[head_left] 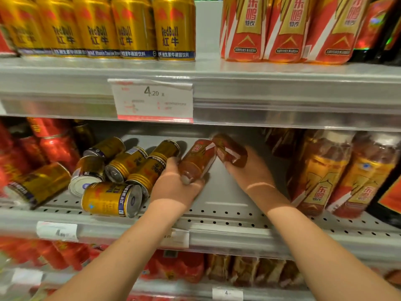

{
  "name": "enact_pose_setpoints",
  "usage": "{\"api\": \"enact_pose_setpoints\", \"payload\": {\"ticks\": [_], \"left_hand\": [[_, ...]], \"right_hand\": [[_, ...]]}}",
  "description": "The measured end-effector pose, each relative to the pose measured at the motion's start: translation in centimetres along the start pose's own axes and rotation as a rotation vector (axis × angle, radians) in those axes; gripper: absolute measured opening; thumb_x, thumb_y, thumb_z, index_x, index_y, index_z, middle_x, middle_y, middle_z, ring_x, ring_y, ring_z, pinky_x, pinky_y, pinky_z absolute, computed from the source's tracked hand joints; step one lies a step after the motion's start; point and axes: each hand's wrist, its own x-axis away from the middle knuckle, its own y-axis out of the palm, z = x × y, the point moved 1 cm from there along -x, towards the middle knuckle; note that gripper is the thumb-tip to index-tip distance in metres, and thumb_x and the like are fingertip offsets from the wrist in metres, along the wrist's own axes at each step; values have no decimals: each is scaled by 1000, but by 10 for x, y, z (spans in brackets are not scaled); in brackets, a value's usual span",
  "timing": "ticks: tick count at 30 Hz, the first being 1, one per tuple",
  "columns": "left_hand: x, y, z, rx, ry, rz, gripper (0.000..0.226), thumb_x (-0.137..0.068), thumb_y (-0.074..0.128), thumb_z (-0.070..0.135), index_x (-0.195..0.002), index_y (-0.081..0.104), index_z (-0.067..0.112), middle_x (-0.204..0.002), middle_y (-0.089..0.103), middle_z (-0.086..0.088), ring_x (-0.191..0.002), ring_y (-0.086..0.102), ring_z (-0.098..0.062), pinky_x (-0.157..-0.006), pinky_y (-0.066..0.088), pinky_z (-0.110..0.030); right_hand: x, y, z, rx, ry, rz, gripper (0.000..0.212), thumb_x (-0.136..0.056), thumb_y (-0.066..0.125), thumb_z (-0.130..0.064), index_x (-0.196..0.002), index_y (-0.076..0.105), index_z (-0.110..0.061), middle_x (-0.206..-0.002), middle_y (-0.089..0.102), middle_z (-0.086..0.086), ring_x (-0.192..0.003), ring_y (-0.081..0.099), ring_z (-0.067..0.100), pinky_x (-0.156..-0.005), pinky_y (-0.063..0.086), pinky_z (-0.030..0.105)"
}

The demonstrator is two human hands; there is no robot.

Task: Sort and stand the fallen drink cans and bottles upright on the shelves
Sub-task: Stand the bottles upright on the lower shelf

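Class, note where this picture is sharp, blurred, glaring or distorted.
Head view: the price tag is readable; the left-hand bottle and right-hand bottle, gripped by the left hand and right hand, are motion-blurred, as are the red cans at the left edge; pale bands cross both hands; the shelf edge shows glare and bows slightly.

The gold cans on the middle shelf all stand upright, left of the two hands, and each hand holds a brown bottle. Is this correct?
No. The head view shows the gold cans lying on their sides on the middle shelf. The rest holds: left hand grips one brown bottle, right hand the other bottle.
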Motion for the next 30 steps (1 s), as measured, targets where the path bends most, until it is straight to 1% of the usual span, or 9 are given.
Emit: {"api": "enact_pose_setpoints", "payload": {"ticks": [4, 7, 11, 16, 21, 23, 26, 28, 30], "left_hand": [[-10, -9, 4, 267, 14, 113, 63, -77, 85, 43, -124, 44, 34, -93, 54, 27, -80, 54, 6, -69, 42, -11], [-14, -11, 9, 439, 35, 127, 59, -77, 88, 34, -120, 48, 33, -102, 60, 24, -91, 59, 9, -75, 43, -7], [-21, -11, 18, 578, 72, 148, 55, -81, 86, 33, -126, 57, 22, -108, 66, 14, -100, 63, 2, -88, 48, -16], [-27, -8, 38, 582, 157, 69, 48, -85, 82, 35, -127, 59, 28, -115, 68, 16, -103, 62, 10, -85, 45, -3], [-23, -14, 50, 511, 194, -30, 37, -90, 76, 44, -123, 63, 36, -113, 70, 20, -106, 62, 8, -98, 46, -20], [-20, -20, 51, 466, 201, -93, 32, -89, 74, 52, -119, 61, 51, -110, 68, 33, -105, 59, 16, -92, 43, -16], [-17, -28, 51, 350, 168, -165, 22, -87, 69, 62, -92, 53, 77, -87, 51, 61, -84, 45, 38, -77, 33, -11], [-18, -29, 51, 305, 111, -210, 17, -83, 66, 71, -93, 52, 71, -85, 49, 60, -83, 48, 32, -78, 34, -14], [-20, -22, 46, 281, 92, -278, 48, -74, 66, 80, -114, 49, 60, -114, 52, 46, -105, 49, 15, -93, 39, -24]], "right_hand": [[44, -23, 14, -95, 38, 7, 49, -86, 67, -58, -127, 52, -36, -94, 53, -25, -86, 55, 4, -79, 39, 27], [69, -45, 14, -86, 95, 12, 65, -85, 67, -57, -141, 44, -34, -109, 62, -14, -96, 61, 15, -79, 44, 27], [95, -64, 14, -194, 112, 65, 60, -82, 73, -53, -134, 46, -40, -90, 48, -31, -74, 47, -11, -63, 33, 6], [124, -76, 16, -339, 138, 134, 48, -82, 74, -53, -120, 45, -52, -91, 61, -30, -78, 61, -10, -51, 42, 2], [129, -73, 17, -497, 123, 150, 50, -82, 76, -49, -120, 46, -52, -93, 55, -53, -88, 55, -26, -60, 40, -4], [124, -69, 17, -511, 126, 140, 48, -81, 79, -46, -115, 47, -57, -97, 62, -43, -91, 57, -23, -63, 43, -3], [117, -61, 20, -465, 112, 121, 52, -79, 82, -39, -115, 49, -58, -109, 62, -25, -97, 60, -16, -68, 49, 3], [116, -56, 23, -388, 94, 106, 59, -78, 82, -38, -125, 49, -50, -119, 59, -19, -100, 60, -12, -75, 48, 5], [116, -51, 23, -310, 81, 98, 61, -79, 81, -39, -130, 48, -45, -125, 58, -9, -104, 60, -3, -85, 48, 14]]}}
